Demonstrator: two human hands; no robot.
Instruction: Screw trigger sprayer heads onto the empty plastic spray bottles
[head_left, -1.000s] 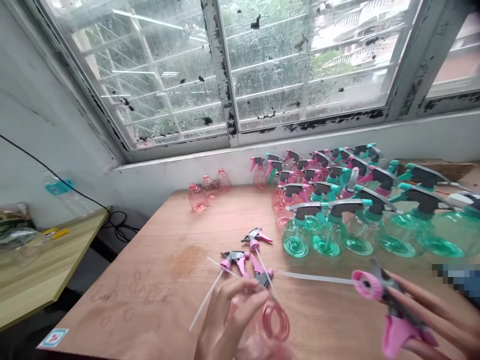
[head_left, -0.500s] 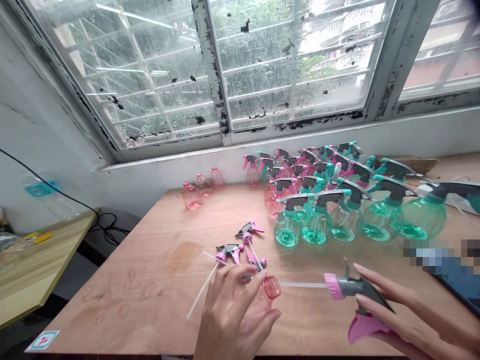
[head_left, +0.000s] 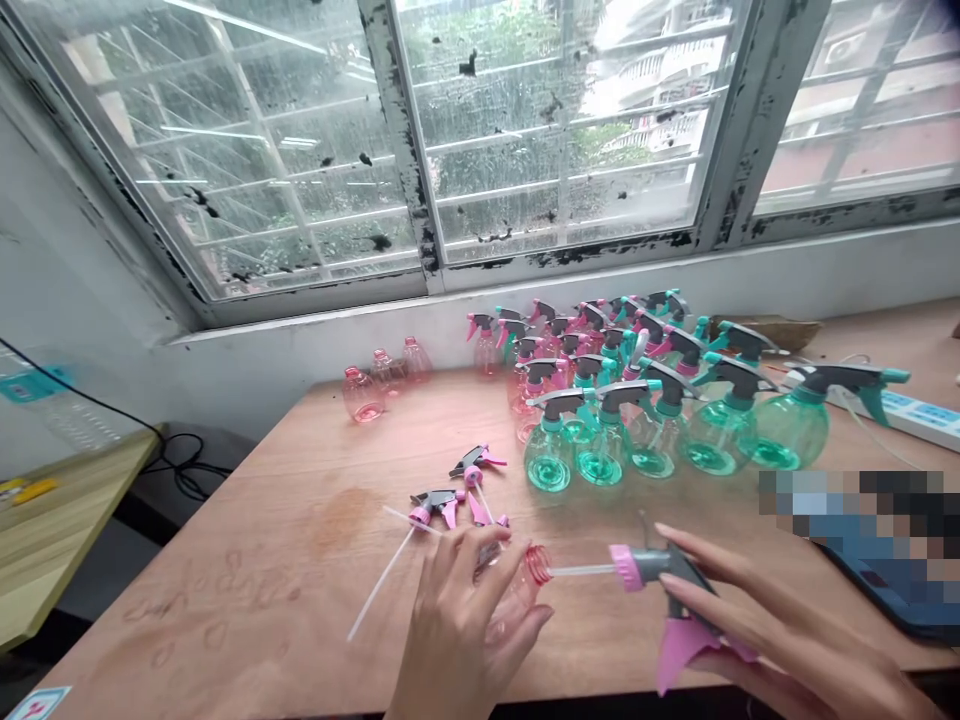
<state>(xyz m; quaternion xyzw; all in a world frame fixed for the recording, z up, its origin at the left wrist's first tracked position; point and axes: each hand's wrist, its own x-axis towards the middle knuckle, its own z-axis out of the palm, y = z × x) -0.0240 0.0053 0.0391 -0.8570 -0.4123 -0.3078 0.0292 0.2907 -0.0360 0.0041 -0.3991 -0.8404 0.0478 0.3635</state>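
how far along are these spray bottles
Mostly done: rows of green-tinted clear plastic spray bottles stand with trigger heads on. In hand: left hand holds a bare pink plastic bottle, right hand a pink-and-grey trigger sprayer, tube at its neck. Still left: three bare pink bottles, two loose pink-and-grey sprayers.

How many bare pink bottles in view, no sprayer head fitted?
4: leftmost bottle, middle bottle and rightmost bottle on the table by the wall; held bottle in the left hand. Others could hide behind the capped bottles.
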